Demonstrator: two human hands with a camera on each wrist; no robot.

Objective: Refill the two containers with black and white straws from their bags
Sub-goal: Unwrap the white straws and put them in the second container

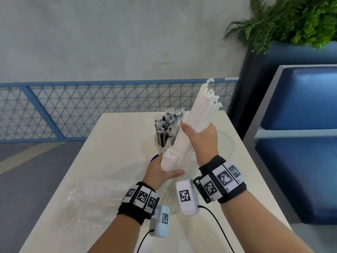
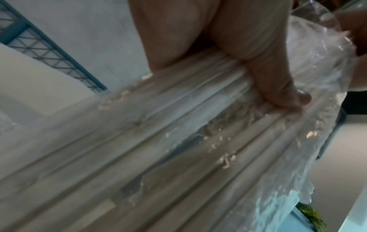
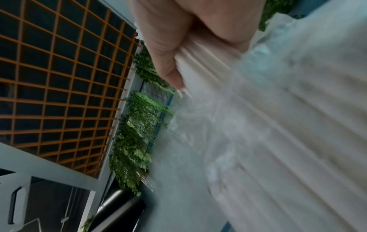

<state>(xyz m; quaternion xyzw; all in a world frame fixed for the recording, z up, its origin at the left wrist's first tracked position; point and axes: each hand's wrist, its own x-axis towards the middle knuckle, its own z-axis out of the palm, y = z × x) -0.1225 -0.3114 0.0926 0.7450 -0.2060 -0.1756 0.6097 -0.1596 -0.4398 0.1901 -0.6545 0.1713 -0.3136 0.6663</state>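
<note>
Both hands hold white straws above a cream table [image 1: 116,152]. My right hand [image 1: 202,137] grips a thick bundle of white straws [image 1: 202,106] that slants up to the right. My left hand [image 1: 164,170] grips a second bunch of white straws [image 1: 173,161] lower down, over a clear container [image 1: 170,199] that also holds white straws. Behind them stands a clear container [image 1: 161,139] of wrapped black straws [image 1: 166,121]. In the left wrist view my thumb [image 2: 278,87] presses on the white straws [image 2: 178,141], with clear plastic beside them. In the right wrist view my thumb [image 3: 166,62] lies along the blurred white straws [image 3: 298,125].
A crumpled empty clear bag [image 1: 87,203] lies on the table's left. More clear plastic [image 1: 226,143] sits behind my right wrist. A blue padded bench [image 1: 300,143] stands to the right, a blue mesh railing [image 1: 73,110] beyond the table, and a fern planter [image 1: 291,19] at top right.
</note>
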